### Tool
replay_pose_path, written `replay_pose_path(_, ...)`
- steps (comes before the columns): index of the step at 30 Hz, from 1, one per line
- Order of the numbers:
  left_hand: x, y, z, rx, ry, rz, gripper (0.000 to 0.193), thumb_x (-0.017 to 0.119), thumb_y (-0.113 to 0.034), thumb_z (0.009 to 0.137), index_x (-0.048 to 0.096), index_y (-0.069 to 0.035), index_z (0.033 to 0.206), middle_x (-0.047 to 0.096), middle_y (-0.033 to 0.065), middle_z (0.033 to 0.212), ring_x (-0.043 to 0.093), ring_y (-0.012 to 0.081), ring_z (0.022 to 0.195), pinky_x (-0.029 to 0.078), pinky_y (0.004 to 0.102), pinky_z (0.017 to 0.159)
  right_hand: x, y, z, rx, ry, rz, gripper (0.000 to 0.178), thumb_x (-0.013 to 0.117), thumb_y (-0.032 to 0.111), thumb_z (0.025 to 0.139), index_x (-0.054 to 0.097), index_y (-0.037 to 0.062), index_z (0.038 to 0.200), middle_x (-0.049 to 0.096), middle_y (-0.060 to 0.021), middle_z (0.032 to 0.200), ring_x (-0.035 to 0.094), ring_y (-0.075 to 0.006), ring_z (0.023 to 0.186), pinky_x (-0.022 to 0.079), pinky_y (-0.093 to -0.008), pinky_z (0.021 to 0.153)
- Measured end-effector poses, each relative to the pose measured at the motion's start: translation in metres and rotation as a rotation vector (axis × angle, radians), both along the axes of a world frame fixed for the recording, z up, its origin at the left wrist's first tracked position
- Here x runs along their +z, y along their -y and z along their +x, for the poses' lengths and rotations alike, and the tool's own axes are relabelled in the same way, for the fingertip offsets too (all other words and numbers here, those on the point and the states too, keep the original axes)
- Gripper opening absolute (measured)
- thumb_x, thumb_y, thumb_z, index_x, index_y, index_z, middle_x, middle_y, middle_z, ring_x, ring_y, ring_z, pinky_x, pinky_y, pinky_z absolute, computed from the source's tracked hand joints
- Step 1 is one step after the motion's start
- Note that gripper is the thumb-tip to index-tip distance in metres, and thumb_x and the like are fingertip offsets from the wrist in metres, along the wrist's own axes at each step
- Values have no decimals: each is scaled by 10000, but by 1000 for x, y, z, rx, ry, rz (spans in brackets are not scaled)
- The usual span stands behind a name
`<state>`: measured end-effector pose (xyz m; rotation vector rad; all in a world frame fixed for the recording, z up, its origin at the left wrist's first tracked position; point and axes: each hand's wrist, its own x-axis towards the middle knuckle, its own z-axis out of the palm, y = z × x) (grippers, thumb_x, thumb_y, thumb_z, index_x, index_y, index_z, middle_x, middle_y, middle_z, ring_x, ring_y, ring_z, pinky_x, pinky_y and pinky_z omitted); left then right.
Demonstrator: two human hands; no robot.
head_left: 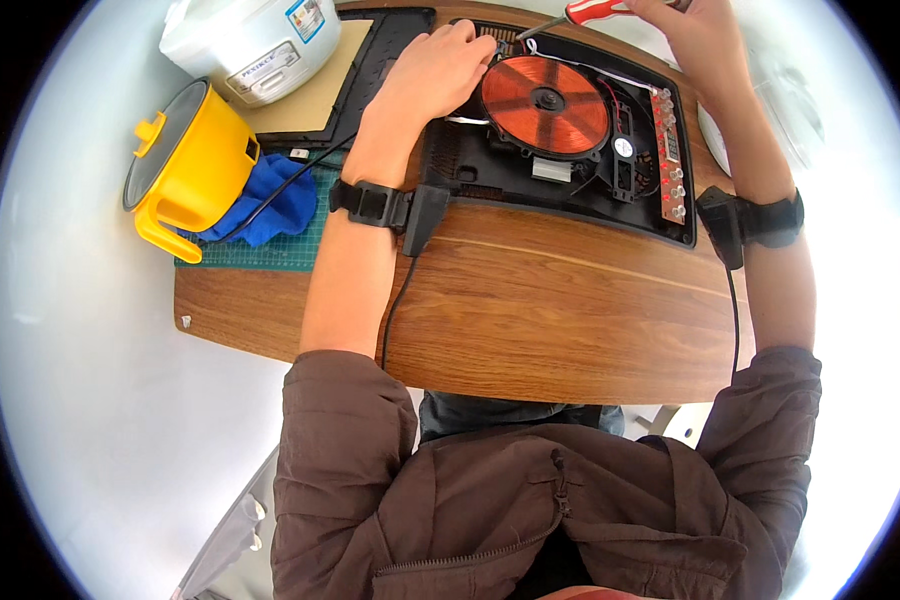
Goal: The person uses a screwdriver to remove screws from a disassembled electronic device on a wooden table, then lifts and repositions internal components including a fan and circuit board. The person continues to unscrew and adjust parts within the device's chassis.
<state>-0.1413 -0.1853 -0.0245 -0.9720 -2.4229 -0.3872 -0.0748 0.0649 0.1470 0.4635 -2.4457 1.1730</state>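
Two bare hands work at the far side of a wooden table, over an opened black cooktop base. The right hand is closed around the handle end of a red-handled screwdriver, partly cut off by the far edge of view; its shaft points left and down to the far left part of the base, near the left hand's fingers. The left hand lies over the base's left side, fingers partly curled; their tips are hidden, so I cannot tell whether they grip anything.

Inside the base, a round copper coil sits right of the left hand, with a silver metal block on its near side and a circuit board with red lights along the right edge.

On the left, a yellow pot leans on its side against a blue cloth on a green mat. Beyond it a white tub rests partly over a tan board.
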Motion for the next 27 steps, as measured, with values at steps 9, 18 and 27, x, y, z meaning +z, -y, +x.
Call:
replay_pose_path(9,0,5,-4,-41,272,177,122,644,-123,965,681,-77,1072,599,92,1021,634,305,963,516,398,844,-14,23,-6,169,-41,150,457,652,6,901,536,32,1342,646,-138,1049,686,-220,911,551,-352,822)
replay_pose_path(18,1,5,-5,-50,307,202,126,639,-115,955,675,-44,1052,602,106,1016,641,297,967,517,384,856,-23,38,-5,199,-102,262,461,618,-32,885,539,36,1334,647,-174,1082,686,-304,940,552,-401,836)
replay_pose_path(27,-2,4,-8,5,339,158,138,611,-165,985,693,-115,1085,631,70,1095,643,290,1070,532,417,888,-22,43,-14,193,-84,279,447,599,-32,893,535,18,1333,623,-203,1114,674,-322,954,553,-404,862)
